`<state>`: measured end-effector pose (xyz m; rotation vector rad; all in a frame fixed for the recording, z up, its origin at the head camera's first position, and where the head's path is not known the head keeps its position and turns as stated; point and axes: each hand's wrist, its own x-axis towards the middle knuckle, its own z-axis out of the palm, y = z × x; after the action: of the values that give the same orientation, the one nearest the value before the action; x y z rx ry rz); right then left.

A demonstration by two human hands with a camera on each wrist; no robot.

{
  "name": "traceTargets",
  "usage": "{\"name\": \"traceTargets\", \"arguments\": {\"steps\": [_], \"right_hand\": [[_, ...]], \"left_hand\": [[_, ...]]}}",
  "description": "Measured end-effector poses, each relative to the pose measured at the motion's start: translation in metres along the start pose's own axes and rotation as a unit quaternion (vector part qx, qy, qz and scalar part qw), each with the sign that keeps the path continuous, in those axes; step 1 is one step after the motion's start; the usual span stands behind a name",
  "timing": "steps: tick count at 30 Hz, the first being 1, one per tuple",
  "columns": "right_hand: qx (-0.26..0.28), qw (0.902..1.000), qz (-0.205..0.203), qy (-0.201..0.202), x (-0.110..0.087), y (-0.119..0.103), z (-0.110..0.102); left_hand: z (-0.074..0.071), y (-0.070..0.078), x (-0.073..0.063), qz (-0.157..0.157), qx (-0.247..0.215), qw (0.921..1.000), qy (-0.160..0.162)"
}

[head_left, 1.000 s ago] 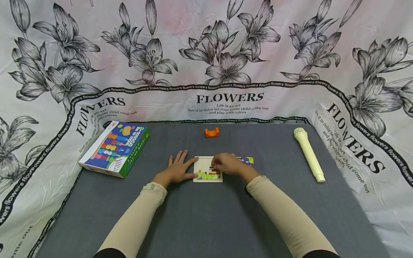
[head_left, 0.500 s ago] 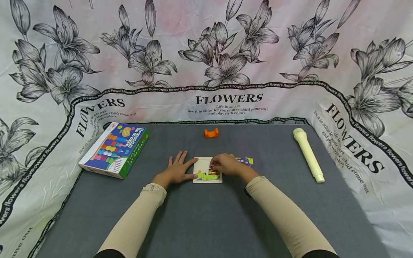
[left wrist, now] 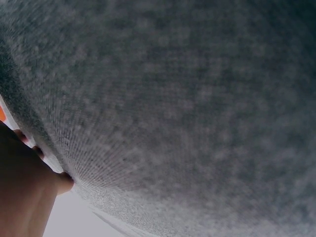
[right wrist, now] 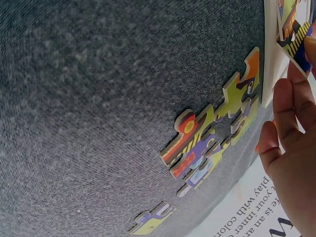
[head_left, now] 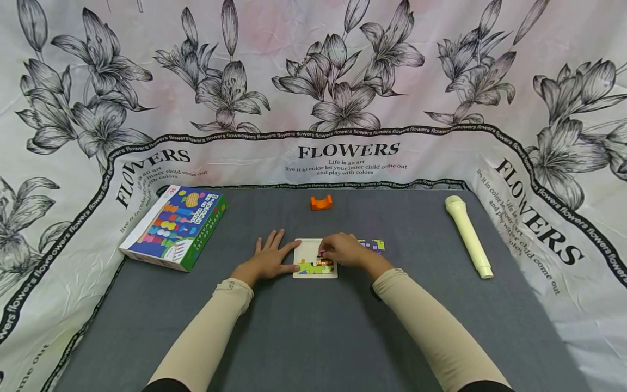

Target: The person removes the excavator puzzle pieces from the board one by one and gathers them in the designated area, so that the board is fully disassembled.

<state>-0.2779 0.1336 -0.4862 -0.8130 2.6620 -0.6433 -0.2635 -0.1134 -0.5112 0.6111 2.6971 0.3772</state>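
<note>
A small pale jigsaw tray (head_left: 305, 249) lies mid-table in the head view, with green and yellow pieces (head_left: 313, 268) fitted along its near side. My left hand (head_left: 266, 261) rests at its left edge, fingers spread, thumb and index finger reaching the border. In the left wrist view the same hand (left wrist: 27, 182) shows only at the lower left. My right hand (head_left: 346, 250) is over the tray's right half. The right wrist view shows it pinching a dark blue puzzle piece with yellow stripes (right wrist: 299, 47), tilted beside the tray's rim (right wrist: 270, 49); fingers hide part of the piece.
Several loose puzzle pieces (right wrist: 197, 143) lie on the grey cloth right of the tray, mostly hidden behind the right hand in the head view. A boxed game (head_left: 173, 226) is at left, an orange holder (head_left: 321, 203) behind, a pale yellow tube (head_left: 470, 237) at right.
</note>
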Motion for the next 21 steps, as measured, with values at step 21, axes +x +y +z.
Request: {"name": "traceTargets", "arguments": {"steps": [21], "right_hand": [[-0.01,0.9994,0.031,0.007,-0.0009,-0.0002,-0.0021]], "left_hand": [[-0.0031,0.0023,-0.0019,-0.008,-0.003,1.0,-0.004]]}}
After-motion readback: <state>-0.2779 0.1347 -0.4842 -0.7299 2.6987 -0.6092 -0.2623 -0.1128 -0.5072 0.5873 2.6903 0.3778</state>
